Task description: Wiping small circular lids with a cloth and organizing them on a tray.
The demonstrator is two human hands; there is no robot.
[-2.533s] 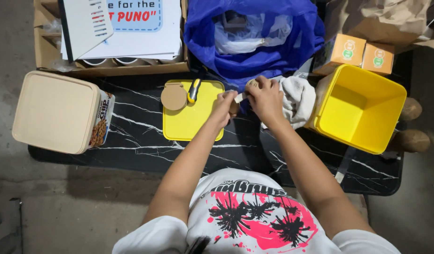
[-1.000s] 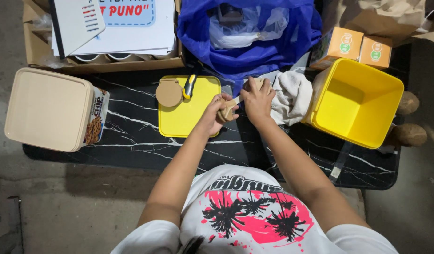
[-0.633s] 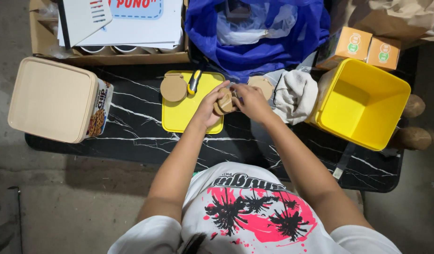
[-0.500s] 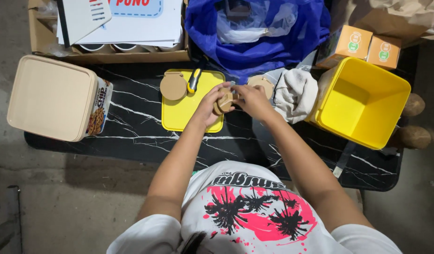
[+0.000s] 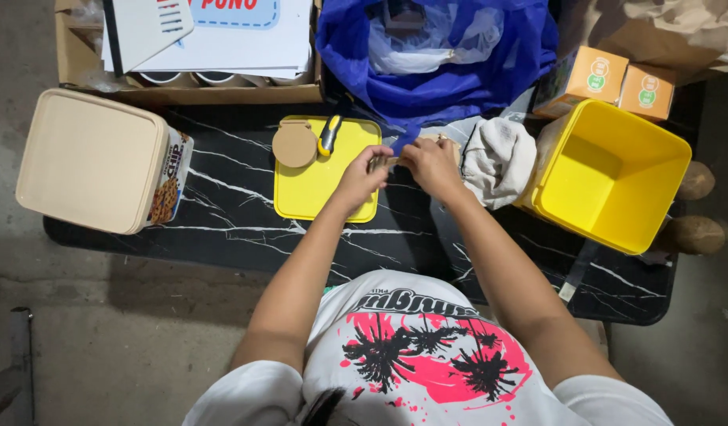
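Note:
My left hand (image 5: pixel 362 175) and my right hand (image 5: pixel 430 162) meet over the right edge of a yellow square lid (image 5: pixel 316 181) on the black marbled table (image 5: pixel 222 213). Between their fingertips they pinch a small brown object (image 5: pixel 383 161), mostly hidden by the fingers. On the lid's far end lie a round tan disc (image 5: pixel 294 144) and a small yellow-and-black tool (image 5: pixel 330 135). A crumpled whitish cloth (image 5: pixel 498 158) lies just right of my right hand.
An open yellow tub (image 5: pixel 616 177) stands at the right, a beige lidded container (image 5: pixel 91 162) at the left. Behind are a blue bag (image 5: pixel 435 63), a cardboard box with papers (image 5: pixel 214 47), two orange cartons (image 5: pixel 624 79) and brown paper (image 5: pixel 656 31).
Both hands have lifted off the cloth and come together over the lid's edge, closing on the small brown object. They have shifted slightly left and away from me.

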